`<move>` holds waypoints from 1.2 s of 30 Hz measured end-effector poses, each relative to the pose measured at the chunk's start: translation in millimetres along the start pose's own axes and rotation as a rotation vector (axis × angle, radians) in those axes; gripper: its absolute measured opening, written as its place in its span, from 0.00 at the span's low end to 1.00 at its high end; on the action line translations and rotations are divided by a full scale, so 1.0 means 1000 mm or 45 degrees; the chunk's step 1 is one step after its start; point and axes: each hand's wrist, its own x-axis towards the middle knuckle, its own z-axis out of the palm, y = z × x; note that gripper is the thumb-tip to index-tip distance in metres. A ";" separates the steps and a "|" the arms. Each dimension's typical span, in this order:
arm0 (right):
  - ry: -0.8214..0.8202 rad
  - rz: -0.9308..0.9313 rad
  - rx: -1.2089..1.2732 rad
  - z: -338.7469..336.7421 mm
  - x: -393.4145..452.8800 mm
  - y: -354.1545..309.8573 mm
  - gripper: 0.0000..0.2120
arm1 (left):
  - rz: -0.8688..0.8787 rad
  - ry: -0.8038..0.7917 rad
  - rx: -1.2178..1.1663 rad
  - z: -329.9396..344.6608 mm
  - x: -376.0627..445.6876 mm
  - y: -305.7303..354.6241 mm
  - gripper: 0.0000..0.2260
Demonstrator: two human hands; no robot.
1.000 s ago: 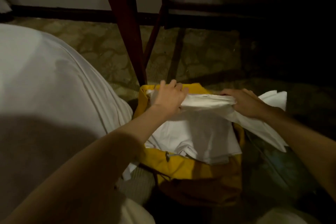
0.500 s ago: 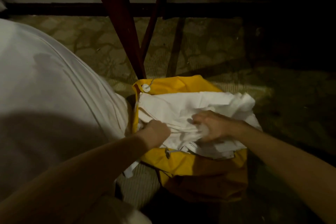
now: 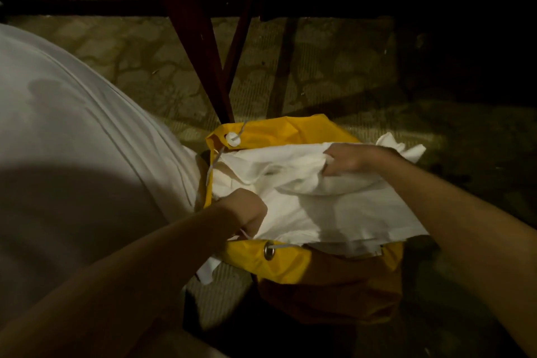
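Observation:
A yellow drawstring laundry bag [image 3: 290, 267] stands open on the floor, stuffed with white linen [image 3: 334, 212]. My left hand [image 3: 247, 209] is curled into a fist at the bag's near left rim, its fingers buried in the white cloth. My right hand [image 3: 351, 158] grips a bunched fold of the linen at the far right of the bag's mouth. A white cord stopper [image 3: 233, 139] hangs at the bag's far rim, and a metal eyelet [image 3: 268, 250] with cord shows on the near rim.
A bed with a white sheet [image 3: 72, 139] fills the left side, touching the bag. Dark red wooden legs [image 3: 200, 38] of a stand rise just behind the bag. Patterned carpet [image 3: 334, 73] covers the floor; the right side lies in deep shadow.
Both hands first held the linen high at the bag's far rim, then pushed down into the bag. Now my right hand has moved up and right, pulling a fold; my left stays low.

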 end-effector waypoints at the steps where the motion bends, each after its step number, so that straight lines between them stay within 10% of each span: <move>1: 0.036 0.042 -0.014 -0.007 0.006 -0.001 0.20 | 0.001 -0.022 -0.038 -0.003 0.001 -0.001 0.10; 6: 0.618 0.293 -0.597 0.000 0.032 -0.003 0.20 | 0.051 0.486 -0.675 -0.008 0.033 -0.017 0.20; 14: 0.679 0.620 -0.437 0.062 0.034 0.059 0.41 | -0.155 0.652 -0.167 0.026 0.087 -0.035 0.48; 18: 0.246 0.466 -0.238 0.093 0.007 0.064 0.40 | -0.151 0.482 -0.145 0.017 0.089 -0.038 0.48; 24: 0.921 0.529 0.127 0.046 -0.027 0.081 0.30 | -0.111 0.713 -0.395 -0.040 0.085 -0.019 0.28; 27: 0.549 0.602 0.694 0.053 -0.044 0.095 0.36 | 0.003 0.830 -0.579 -0.057 0.089 -0.008 0.31; 36: 0.681 0.679 0.736 0.066 -0.021 0.069 0.27 | 0.359 0.941 -0.794 -0.097 0.087 0.051 0.33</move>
